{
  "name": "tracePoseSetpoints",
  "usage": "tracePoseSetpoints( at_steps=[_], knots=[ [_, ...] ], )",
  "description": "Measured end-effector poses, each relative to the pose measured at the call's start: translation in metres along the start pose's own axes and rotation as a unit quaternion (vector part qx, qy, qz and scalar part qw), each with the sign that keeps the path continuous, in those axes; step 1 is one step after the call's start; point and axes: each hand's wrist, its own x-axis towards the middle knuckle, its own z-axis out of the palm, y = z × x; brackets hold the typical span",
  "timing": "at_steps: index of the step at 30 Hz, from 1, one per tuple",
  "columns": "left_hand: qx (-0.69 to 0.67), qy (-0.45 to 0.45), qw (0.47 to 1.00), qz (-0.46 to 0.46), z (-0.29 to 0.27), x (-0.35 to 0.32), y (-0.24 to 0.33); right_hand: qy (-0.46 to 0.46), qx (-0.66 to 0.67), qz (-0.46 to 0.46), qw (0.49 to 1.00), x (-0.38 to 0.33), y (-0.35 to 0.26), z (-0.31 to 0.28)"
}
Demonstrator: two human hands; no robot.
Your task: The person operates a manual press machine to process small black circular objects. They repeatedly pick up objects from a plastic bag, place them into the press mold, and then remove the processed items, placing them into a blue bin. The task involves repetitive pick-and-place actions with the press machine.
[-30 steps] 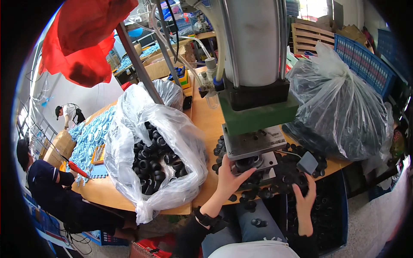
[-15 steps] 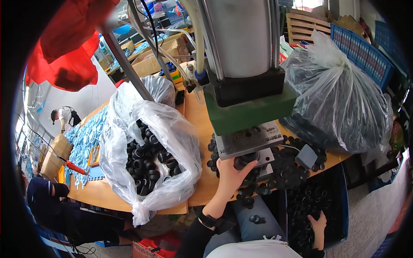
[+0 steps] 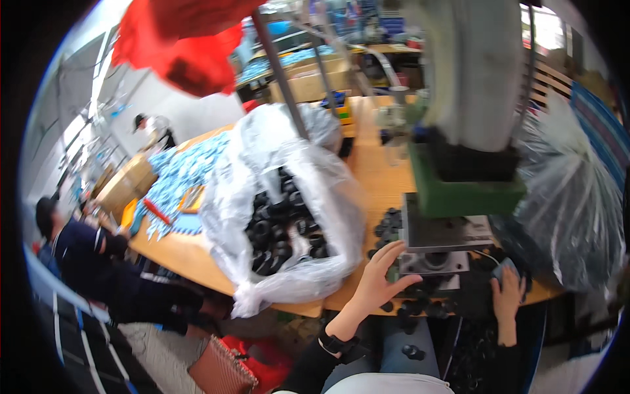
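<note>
My left hand point(image 3: 382, 279) has thumb and fingers apart and empty, beside the metal die point(image 3: 453, 264) of a bench press. A dark round part sits between that die and the steel plate point(image 3: 446, 234) under the green press head point(image 3: 469, 192). On the right, my right hand point(image 3: 506, 293) lies with outstretched fingers on a small grey box point(image 3: 504, 269) with a white cable. Small black round parts point(image 3: 413, 307) lie around the die, and some rest on my lap.
Left of the press stands an open clear plastic bag point(image 3: 289, 295) of black rings. A tied clear bag point(image 3: 577, 210) is at the right. Light-blue pieces point(image 3: 187, 164) cover the far left table, near a seated person point(image 3: 85, 243). Below my right arm is a bin of black parts point(image 3: 476, 354).
My right hand has risen from the bin of black parts onto the grey box. My left hand has drawn back from the dark part at the die. The view has turned left.
</note>
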Motion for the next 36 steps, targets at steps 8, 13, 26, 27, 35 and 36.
tracePoseSetpoints(
  at_steps=[8,13,26,27,35,36],
  knots=[
    [0.317,0.187,0.925,-0.087,-0.110,-0.010,-0.118,0.060,0.110,-0.072,0.989,-0.006,-0.044,-0.029],
    [0.345,-0.032,0.917,-0.197,-0.138,-0.012,-0.179,0.057,0.383,-0.107,0.916,0.005,-0.142,-0.058],
    [-0.321,0.060,0.894,-0.307,-0.119,-0.003,-0.043,0.150,0.335,-0.095,0.926,0.030,-0.201,-0.030],
    [-0.375,0.040,0.875,-0.303,-0.110,-0.001,-0.032,0.190,0.247,-0.110,0.944,0.025,-0.201,-0.031],
    [-0.265,0.020,0.953,-0.142,-0.024,-0.015,-0.001,0.166,0.453,0.049,0.875,-0.025,-0.150,-0.063],
    [-0.245,0.005,0.963,-0.111,-0.011,-0.014,-0.005,0.172,0.431,0.078,0.883,-0.036,-0.133,-0.064]
  ],
)
